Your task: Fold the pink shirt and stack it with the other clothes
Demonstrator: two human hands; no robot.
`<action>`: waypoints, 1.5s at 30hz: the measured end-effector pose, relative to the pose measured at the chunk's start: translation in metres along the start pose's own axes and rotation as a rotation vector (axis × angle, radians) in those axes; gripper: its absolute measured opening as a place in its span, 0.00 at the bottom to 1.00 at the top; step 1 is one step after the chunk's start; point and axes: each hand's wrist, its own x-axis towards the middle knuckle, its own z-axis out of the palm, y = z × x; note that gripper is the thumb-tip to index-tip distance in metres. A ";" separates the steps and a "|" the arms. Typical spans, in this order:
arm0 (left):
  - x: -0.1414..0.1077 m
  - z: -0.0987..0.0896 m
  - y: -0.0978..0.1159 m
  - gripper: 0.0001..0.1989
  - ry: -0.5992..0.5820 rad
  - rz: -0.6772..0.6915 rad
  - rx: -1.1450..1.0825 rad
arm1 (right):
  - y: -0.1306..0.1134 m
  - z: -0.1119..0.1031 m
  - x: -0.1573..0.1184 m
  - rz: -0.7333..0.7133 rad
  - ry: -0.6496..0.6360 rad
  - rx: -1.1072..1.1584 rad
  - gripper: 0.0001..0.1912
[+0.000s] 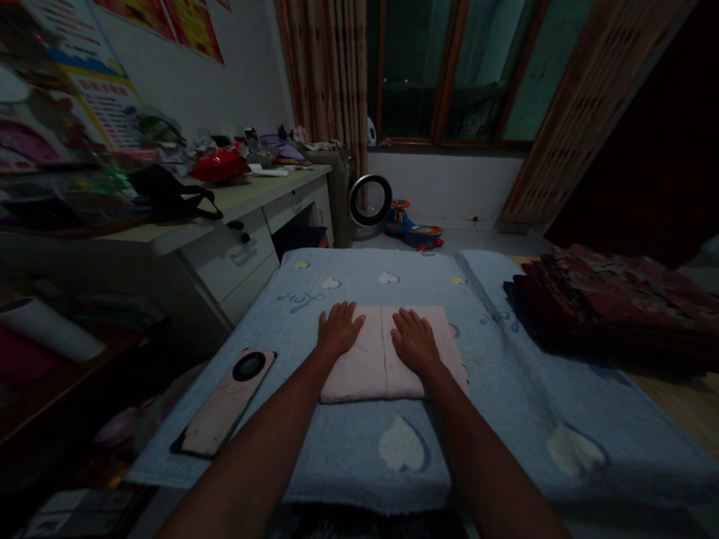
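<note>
A pale pink folded garment [368,374] lies flat in front of me, with a seam or fold line running down its middle. My left hand [338,329] rests palm down on its upper left part, fingers stretched out. On the right half, my right hand [414,338] lies flat too, fingers extended forward. Under the garment spreads a light blue blanket [348,442] with white heart shapes and lettering. Left of my left forearm is a phone in a pink case [228,404], its round dark camera ring facing up.
A stack of dark red folded fabrics [607,299] sits at the right. Along the left runs a cluttered desk [168,236] bearing a red bag [220,165] and a black strap. Beyond the blanket stand an open washing machine door [369,201] and a blue ride-on toy [413,228].
</note>
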 end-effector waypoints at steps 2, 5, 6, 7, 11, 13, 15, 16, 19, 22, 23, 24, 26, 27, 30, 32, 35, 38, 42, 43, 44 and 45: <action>0.000 0.001 0.000 0.31 0.009 0.005 -0.006 | 0.000 0.000 0.000 -0.005 0.003 -0.002 0.25; 0.001 0.002 0.000 0.31 0.012 0.008 -0.015 | 0.000 0.000 0.000 -0.010 -0.001 -0.005 0.26; 0.001 0.002 0.000 0.31 0.015 0.009 -0.014 | 0.000 0.000 0.000 -0.009 -0.003 -0.005 0.26; 0.000 0.002 0.000 0.31 0.016 0.009 -0.013 | 0.000 0.000 0.000 -0.008 -0.003 -0.005 0.26; 0.001 0.001 0.000 0.31 0.004 0.004 -0.022 | 0.001 0.000 0.000 -0.006 0.000 -0.002 0.26; 0.002 -0.002 0.000 0.32 -0.024 0.000 -0.034 | 0.001 0.000 0.000 -0.008 0.004 -0.004 0.26; 0.004 -0.008 0.003 0.32 -0.058 -0.015 -0.022 | 0.000 0.000 0.000 -0.008 0.007 -0.009 0.26; 0.005 -0.013 0.006 0.32 -0.060 -0.025 -0.001 | 0.000 0.000 0.000 -0.008 0.008 -0.012 0.26; 0.004 -0.026 0.024 0.27 0.051 0.043 0.071 | 0.000 0.001 0.000 -0.005 0.008 -0.018 0.26; 0.000 -0.027 0.048 0.26 0.113 0.264 0.009 | 0.000 0.002 0.001 -0.007 0.008 -0.017 0.27; -0.001 -0.024 0.054 0.25 0.086 0.320 -0.026 | 0.000 0.003 0.001 -0.009 0.012 -0.015 0.27; -0.002 -0.020 0.060 0.25 0.051 0.352 -0.055 | 0.001 0.003 0.001 -0.009 0.016 -0.014 0.27; -0.004 -0.009 0.066 0.25 0.000 0.365 -0.082 | 0.001 0.003 0.001 -0.006 0.024 -0.011 0.27; -0.004 -0.003 0.067 0.25 -0.010 0.359 -0.085 | 0.001 0.004 0.001 -0.007 0.026 -0.009 0.27; -0.004 0.006 0.065 0.25 -0.002 0.351 -0.084 | 0.001 0.004 0.000 -0.001 0.031 -0.001 0.27; -0.003 0.008 0.064 0.25 -0.003 0.352 -0.082 | 0.001 0.004 0.000 0.031 0.034 0.004 0.27; -0.003 0.007 0.064 0.25 -0.012 0.347 -0.073 | 0.002 0.004 -0.001 0.111 0.046 0.002 0.28; -0.003 0.007 0.066 0.26 -0.017 0.346 -0.060 | 0.007 0.002 -0.001 0.164 0.036 0.006 0.31; -0.004 0.007 0.067 0.27 -0.049 0.338 -0.057 | 0.022 0.001 -0.001 0.211 -0.021 0.015 0.37; -0.004 0.007 0.067 0.27 -0.054 0.336 -0.057 | 0.026 0.000 -0.001 0.224 -0.031 0.012 0.37; -0.004 0.006 0.067 0.27 -0.055 0.334 -0.057 | 0.030 0.000 -0.002 0.235 -0.038 0.007 0.37; -0.005 0.006 0.067 0.28 -0.051 0.333 -0.058 | 0.035 0.000 -0.002 0.244 -0.045 0.000 0.36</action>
